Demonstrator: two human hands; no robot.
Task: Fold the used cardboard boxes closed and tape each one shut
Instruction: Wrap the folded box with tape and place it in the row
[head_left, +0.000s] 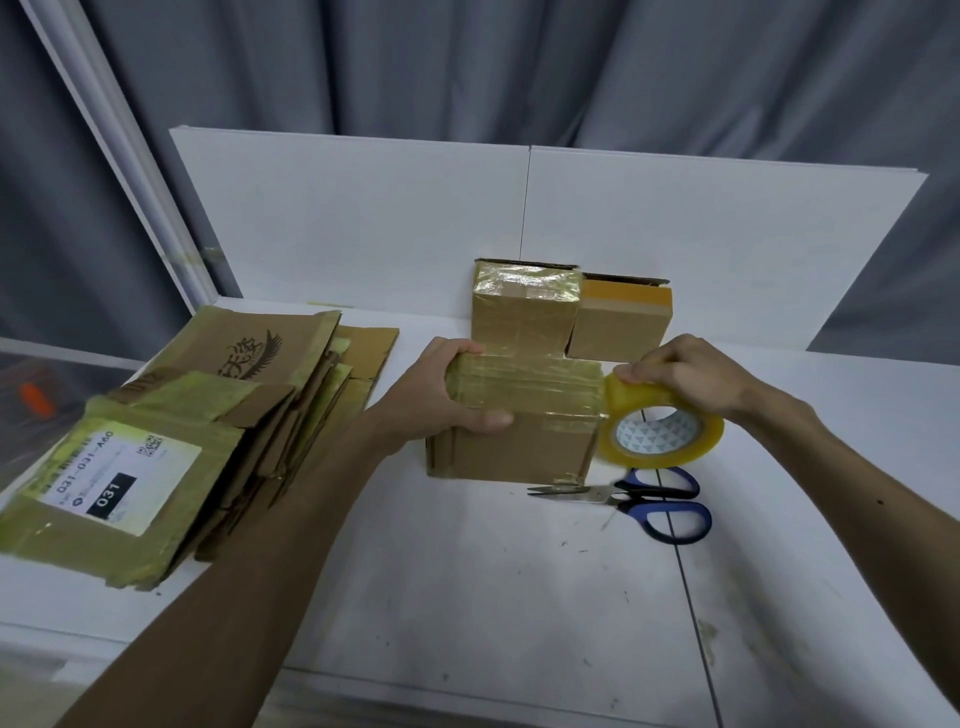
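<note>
Head view: left hand (447, 387) grips the cardboard box (514, 421) between the hands, right hand (685, 371) pinching the tape roll (660, 428).

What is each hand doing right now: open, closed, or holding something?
Left hand: closed, gripping the cardboard box at its top left edge.
Right hand: closed, holding the tape roll beside the box's right side.
</note>
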